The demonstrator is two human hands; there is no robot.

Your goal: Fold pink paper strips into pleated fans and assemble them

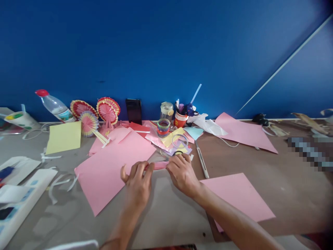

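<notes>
A narrow folded strip of pink paper (pixel 160 165) spans the gap between my two hands, just above the table. My left hand (pixel 139 178) pinches its left end, the little finger lifted away. At the other end, my right hand (pixel 182 173) is closed on the strip, its fingertips partly hidden. Beneath and left of my left hand lies a large pink sheet (pixel 104 173). Another pink sheet (pixel 240 194) lies under my right forearm. A white utility knife (pixel 202 159) rests right of my right hand.
Pleated paper fans (pixel 108 111), a phone (pixel 134 111), a jar (pixel 166 111), rolls of tape (pixel 163 127) and a red pen cup (pixel 180 119) stand along the blue wall. A bottle (pixel 57 107) leans at left. A yellow sheet (pixel 64 136) and a white power strip (pixel 28 198) lie left.
</notes>
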